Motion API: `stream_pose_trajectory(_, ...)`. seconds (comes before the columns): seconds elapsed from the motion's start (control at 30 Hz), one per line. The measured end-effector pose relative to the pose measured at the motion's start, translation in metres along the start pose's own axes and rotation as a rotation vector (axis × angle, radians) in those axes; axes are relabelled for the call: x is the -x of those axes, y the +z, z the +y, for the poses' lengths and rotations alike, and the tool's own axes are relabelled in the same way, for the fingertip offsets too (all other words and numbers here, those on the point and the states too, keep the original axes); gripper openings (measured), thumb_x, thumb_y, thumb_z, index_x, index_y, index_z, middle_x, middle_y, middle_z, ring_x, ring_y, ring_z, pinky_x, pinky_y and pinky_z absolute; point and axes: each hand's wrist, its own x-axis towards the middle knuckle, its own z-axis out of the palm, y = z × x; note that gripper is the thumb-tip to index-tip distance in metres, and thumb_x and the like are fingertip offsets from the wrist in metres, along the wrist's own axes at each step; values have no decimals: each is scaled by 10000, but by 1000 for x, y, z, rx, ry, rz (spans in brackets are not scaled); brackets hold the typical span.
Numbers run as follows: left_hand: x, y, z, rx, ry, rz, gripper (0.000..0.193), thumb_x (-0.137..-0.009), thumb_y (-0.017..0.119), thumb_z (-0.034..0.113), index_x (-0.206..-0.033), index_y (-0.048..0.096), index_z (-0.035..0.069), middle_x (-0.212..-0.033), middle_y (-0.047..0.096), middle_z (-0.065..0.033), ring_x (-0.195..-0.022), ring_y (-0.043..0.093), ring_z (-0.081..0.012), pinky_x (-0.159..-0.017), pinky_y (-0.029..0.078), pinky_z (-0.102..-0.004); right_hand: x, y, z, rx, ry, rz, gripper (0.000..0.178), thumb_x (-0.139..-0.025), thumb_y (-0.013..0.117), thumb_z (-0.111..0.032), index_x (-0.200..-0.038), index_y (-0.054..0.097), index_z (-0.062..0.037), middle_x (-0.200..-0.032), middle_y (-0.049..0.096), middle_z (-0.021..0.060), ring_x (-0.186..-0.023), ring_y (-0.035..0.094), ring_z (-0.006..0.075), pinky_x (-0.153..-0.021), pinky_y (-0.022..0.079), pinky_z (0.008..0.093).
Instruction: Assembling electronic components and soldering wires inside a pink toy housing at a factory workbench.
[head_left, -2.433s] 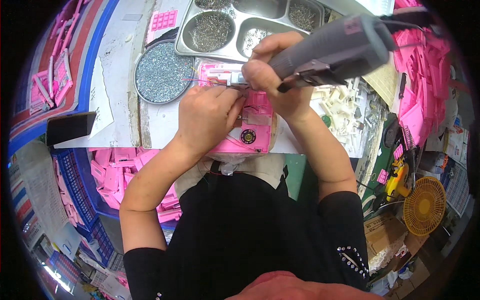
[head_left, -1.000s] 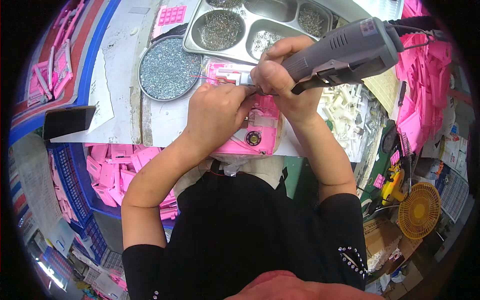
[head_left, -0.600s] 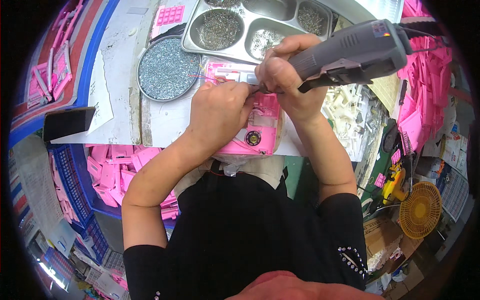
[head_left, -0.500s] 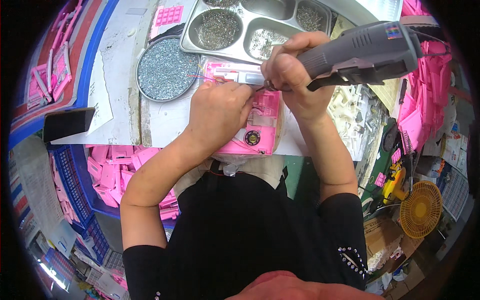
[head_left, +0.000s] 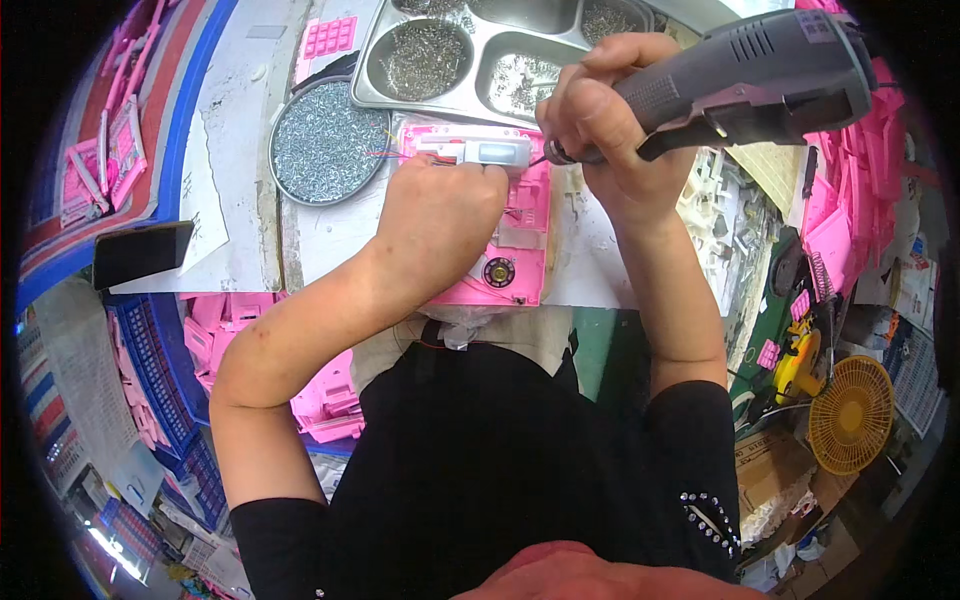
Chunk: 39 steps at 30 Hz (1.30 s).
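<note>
My right hand (head_left: 625, 130) is wrapped round a grey electric screwdriver (head_left: 750, 80), its tip pointing left near the right edge of a pink plastic housing (head_left: 520, 278). My left hand (head_left: 440, 215) lies over the left side of that housing with its fingers curled under; what they pinch is hidden. On the housing, a white and grey part (head_left: 498, 151) shows above my left knuckles, with thin coloured wires running out to the left. A small round speaker (head_left: 498, 272) sits in the lower part of the housing.
A round dish of small silvery screws (head_left: 330, 145) stands left of the housing. Beyond it lies a metal compartment tray (head_left: 475, 105) with small metal parts. White plastic pieces (head_left: 708, 210) lie at right, pink parts (head_left: 330, 395) in a bin at lower left. A dark phone-like slab (head_left: 143, 255) stands at left.
My right hand has drawn the screwdriver right and slightly up, its tip away from my left fingers. My left hand has shifted little, and more of the white and grey part shows.
</note>
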Motion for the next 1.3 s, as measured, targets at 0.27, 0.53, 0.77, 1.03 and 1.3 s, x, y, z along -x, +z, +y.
stream_pose_trajectory(0.27,-22,-16,17,-118,115,-235,79,-771,683,101,-741,735,153,-697,711,-38,-667,730,-205,-629,505,-388,-16,3,-8,238,67,163,321,-885,747,-63,-1102,516,-14,-745,630,83,-523,564,101,-453,442,234)
stream_pose_trajectory(0.53,-11,-12,3,-126,78,-215,44,-750,677,90,-773,677,127,-717,704,-56,-655,713,-243,-616,515,-398,-23,-1,-11,217,37,197,341,-892,765,-89,-1112,518,-9,-737,619,74,-507,549,93,-433,423,235)
stream_pose_trajectory(0.77,1,-6,-13,34,14,-159,37,-848,694,136,-872,701,109,-770,711,-90,-685,708,-294,-623,548,-436,-16,-7,-11,219,74,215,342,-886,761,-71,-1117,519,-3,-742,619,68,-502,540,90,-437,428,237)
stream_pose_trajectory(1.03,14,0,-18,188,30,-63,181,-904,697,145,-1074,737,99,-815,725,-95,-719,711,-273,-654,539,-410,-14,-10,-16,197,90,255,351,-880,751,-53,-1129,510,1,-758,619,82,-527,565,109,-464,454,242)
stream_pose_trajectory(1.3,27,-3,-23,164,120,103,243,-893,714,118,-1135,702,96,-781,698,-30,-661,656,-195,-631,445,-333,-12,-9,-20,147,86,250,366,-886,770,-95,-1129,513,2,-746,617,80,-524,564,113,-462,453,236)
